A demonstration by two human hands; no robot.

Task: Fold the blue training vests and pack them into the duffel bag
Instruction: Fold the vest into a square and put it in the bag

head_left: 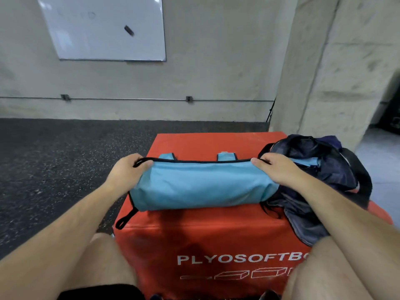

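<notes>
Head view
Left hand: your left hand [127, 169] grips the left end of the blue vest [199, 187]. The fingers are curled over its black-trimmed upper edge, with the thumb lying along the trim.
Right hand: your right hand [275, 169] holds the right end of the same edge. The thumb tip presses on the trim and the other fingers are wrapped behind the cloth, out of sight.
Blue vest: it is doubled over into a long, puffy band stretched between your two hands. Its lower side rests on top of the red plyo box [205, 239], and two shoulder straps stick out past the far edge.
Loose loop: a black trim loop [125, 217] hangs from the vest's lower left corner over the box's front edge.
Duffel bag: the dark navy duffel bag [324, 176] sits slumped on the right part of the box, touching the vest's right end under your right forearm. Its mouth is open towards you.
Blue in the bag: a light blue patch [309, 162] shows in the opening just beyond your right hand. You cannot tell whether it is another vest.
Box: white lettering runs across its front face, between your knees.
Surroundings: there is a speckled black floor [54, 159], a concrete pillar [324, 72] behind the bag, and a whiteboard [104, 29] on the wall.
</notes>
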